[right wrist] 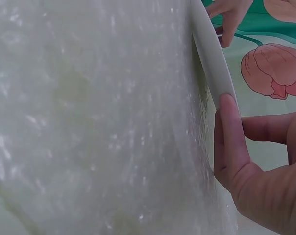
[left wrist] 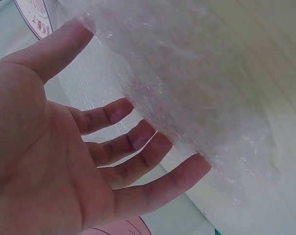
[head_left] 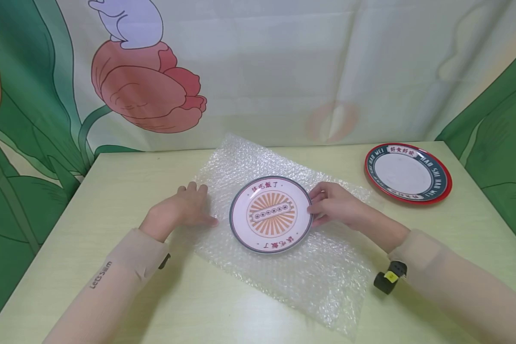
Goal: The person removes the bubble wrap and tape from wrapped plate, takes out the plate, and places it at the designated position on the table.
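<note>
A white plate (head_left: 271,240) with a dark rim, red characters and an orange ray pattern is over the middle of a bubble wrap sheet (head_left: 309,282). My right hand (head_left: 333,205) pinches the plate's right rim, thumb on top and fingers beneath; the right wrist view shows the plate (right wrist: 211,54) edge-on, slightly above the wrap. My left hand (head_left: 182,210) is at the wrap's left edge, apart from the plate. In the left wrist view its fingers (left wrist: 172,183) are spread and loosely bent, the tips at the bubble wrap (left wrist: 187,98); nothing is gripped.
Toward the back right of the pale table (head_left: 99,210) lies a stack of plates, a white one with a dark patterned rim (head_left: 406,172) over a red edge (head_left: 445,195). A printed curtain (head_left: 258,71) with flowers and leaves hangs directly behind the table.
</note>
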